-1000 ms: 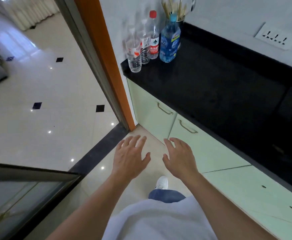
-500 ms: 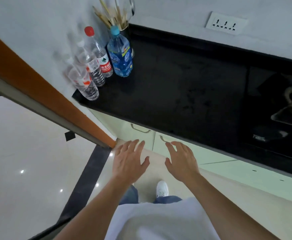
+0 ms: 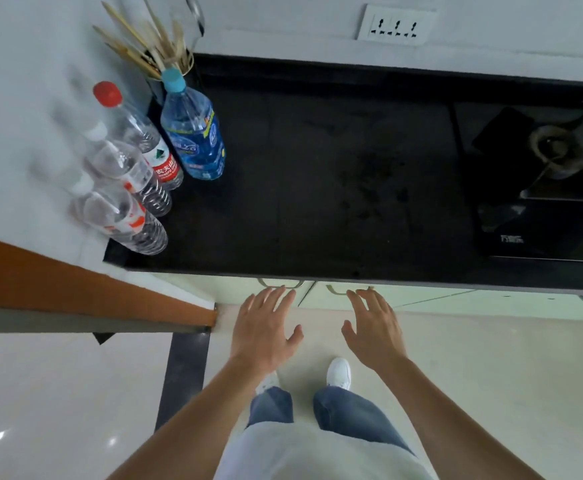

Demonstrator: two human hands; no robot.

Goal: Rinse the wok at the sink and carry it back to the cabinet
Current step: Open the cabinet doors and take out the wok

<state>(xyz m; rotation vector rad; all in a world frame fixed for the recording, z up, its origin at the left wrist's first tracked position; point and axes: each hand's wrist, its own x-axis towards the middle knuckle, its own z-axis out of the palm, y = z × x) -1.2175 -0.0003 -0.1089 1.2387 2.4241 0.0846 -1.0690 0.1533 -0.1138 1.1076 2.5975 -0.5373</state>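
Open black countertop (image 3: 317,174) between clustered bottles (image 3: 165,161) at left and stove (image 3: 546,220) at right

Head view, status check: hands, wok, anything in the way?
Left hand open, right hand open, both empty, spread by the cabinet handles. Wok not in view; cabinet doors shut. Nothing between hands and handles.
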